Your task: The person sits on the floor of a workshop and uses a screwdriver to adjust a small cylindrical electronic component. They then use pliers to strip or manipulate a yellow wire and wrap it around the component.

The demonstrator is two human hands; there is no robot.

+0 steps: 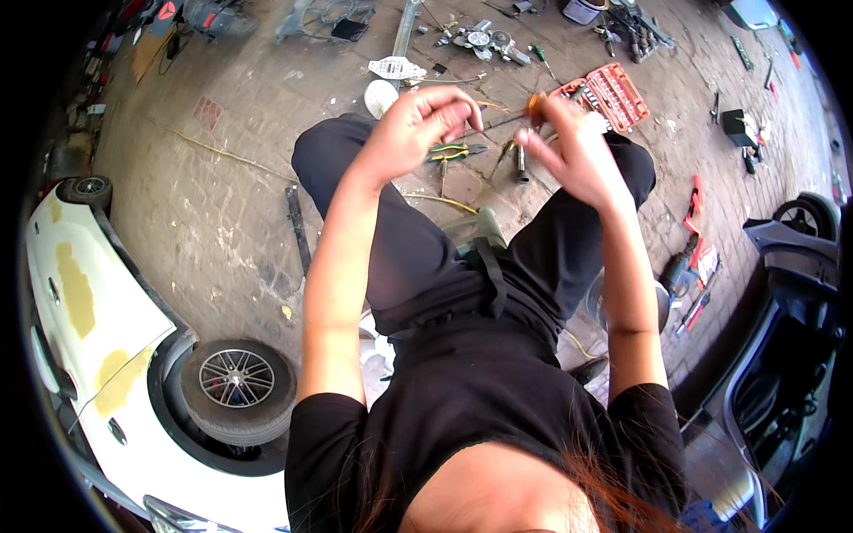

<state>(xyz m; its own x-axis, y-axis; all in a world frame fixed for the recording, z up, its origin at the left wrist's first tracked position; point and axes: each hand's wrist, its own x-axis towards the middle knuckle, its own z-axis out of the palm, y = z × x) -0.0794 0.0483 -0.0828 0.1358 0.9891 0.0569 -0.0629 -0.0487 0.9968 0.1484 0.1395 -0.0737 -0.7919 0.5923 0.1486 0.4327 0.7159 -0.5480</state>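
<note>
My right hand (577, 153) is raised above my right knee, its fingers closed around what looks like a screwdriver with an amber handle (536, 107). A thin dark shaft runs from the handle toward my left hand (426, 129). That hand is over my left knee, fingers curled and thumb close to them; whether anything is pinched there is hidden. Below the hands, pliers with yellow-green grips (456, 153) lie on the ground beside a metal socket tool (522, 165). An open red socket case (615, 96) sits just beyond my right hand.
To the left stands a white car (115, 355) with tan patches and a wheel (236, 378). Dark bodywork (791, 346) borders the right. Metal parts (484, 43) and a green screwdriver (539, 53) lie ahead on the paving. A bucket (662, 306) stands by my right leg.
</note>
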